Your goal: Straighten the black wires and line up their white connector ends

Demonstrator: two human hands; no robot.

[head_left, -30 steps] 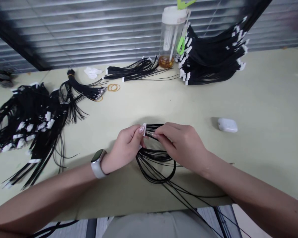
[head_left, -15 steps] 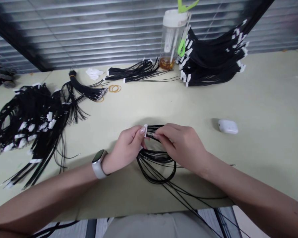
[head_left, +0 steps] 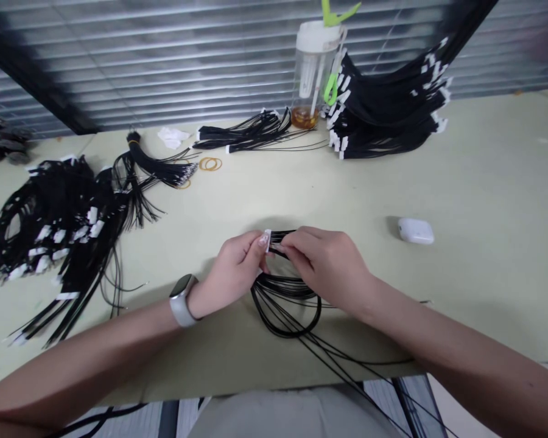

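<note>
My left hand (head_left: pixel 240 267) pinches a white connector (head_left: pixel 268 239) between thumb and fingers. Several thin black wires run from the connector's right side toward my right hand (head_left: pixel 329 264). The right thumb and index finger are closed on a wire end just right of the connector; its tip is too small to make out. Below both hands lies a looped bundle of black wires (head_left: pixel 285 334), with a second white piece partly hidden by my left fingers. Loose wires trail from the bundle over the table's front edge.
Wire harnesses with white connectors (head_left: pixel 73 237) pile up at left, beside a tied wire bundle (head_left: pixel 159 161). Rubber bands (head_left: pixel 210 163), a crumpled tissue (head_left: pixel 173 137), a clear bottle (head_left: pixel 308 79) and stacked harnesses (head_left: pixel 388 109) line the back. A white earphone case (head_left: pixel 415 231) lies at right.
My right hand has shifted slightly left, bringing its fingertips closer to the connector. My left hand keeps its hold in the same place.
</note>
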